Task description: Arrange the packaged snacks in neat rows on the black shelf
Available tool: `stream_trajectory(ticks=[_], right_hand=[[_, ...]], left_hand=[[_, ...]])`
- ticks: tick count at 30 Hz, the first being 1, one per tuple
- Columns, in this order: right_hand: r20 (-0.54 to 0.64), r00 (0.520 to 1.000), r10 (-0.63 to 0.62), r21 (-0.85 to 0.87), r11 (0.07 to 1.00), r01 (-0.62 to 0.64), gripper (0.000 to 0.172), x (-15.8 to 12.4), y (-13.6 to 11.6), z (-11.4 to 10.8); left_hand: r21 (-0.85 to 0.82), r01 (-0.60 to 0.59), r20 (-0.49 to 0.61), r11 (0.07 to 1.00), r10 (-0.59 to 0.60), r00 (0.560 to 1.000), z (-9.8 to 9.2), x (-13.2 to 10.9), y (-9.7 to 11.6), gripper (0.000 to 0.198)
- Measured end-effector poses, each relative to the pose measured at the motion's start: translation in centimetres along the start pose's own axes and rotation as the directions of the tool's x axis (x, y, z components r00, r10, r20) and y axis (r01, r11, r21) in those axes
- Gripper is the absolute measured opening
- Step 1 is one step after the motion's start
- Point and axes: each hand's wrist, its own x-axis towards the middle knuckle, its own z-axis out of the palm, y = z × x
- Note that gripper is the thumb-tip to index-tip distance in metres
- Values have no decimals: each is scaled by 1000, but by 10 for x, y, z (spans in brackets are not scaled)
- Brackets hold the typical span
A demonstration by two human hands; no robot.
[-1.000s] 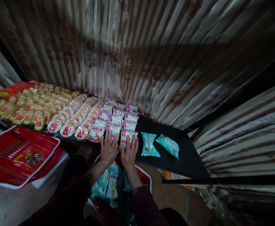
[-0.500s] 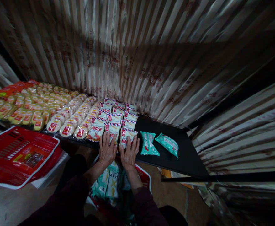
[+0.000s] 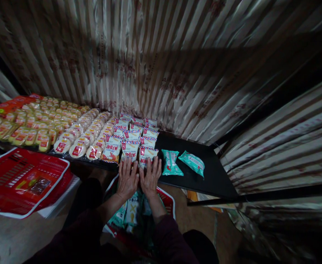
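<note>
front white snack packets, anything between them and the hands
Nothing visible: the left hand and right hand overlap the lower edges of the front white snack packets, with no other item showing between.

A black shelf holds orange packs, yellow snacks, pale round snacks, white packets and teal bags.

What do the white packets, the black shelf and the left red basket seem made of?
White packets: probably plastic film, faintly shiny, puffed, with striped edges.
Black shelf: smooth, dull surface; painted metal or board, I can't tell.
Left red basket: likely molded plastic, smooth, given its slotted wall.
</note>
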Motion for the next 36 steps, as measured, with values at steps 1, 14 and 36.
stream_trajectory(ticks=[1, 14, 36], right_hand=[[9, 1000, 6, 8, 1000, -6, 58, -4, -1, -4], [137, 982, 129, 102, 984, -143, 46, -116, 6, -30], [377, 716, 587, -193, 806, -559, 69, -166, 38, -35]], left_hand=[[-12, -5, 11, 1000, 5, 1000, -3, -6, 3, 55], [-229, -86, 370, 970, 168, 914, -19, -97, 0, 40], [43, -53, 449, 998, 28, 893, -11, -143, -59, 41]])
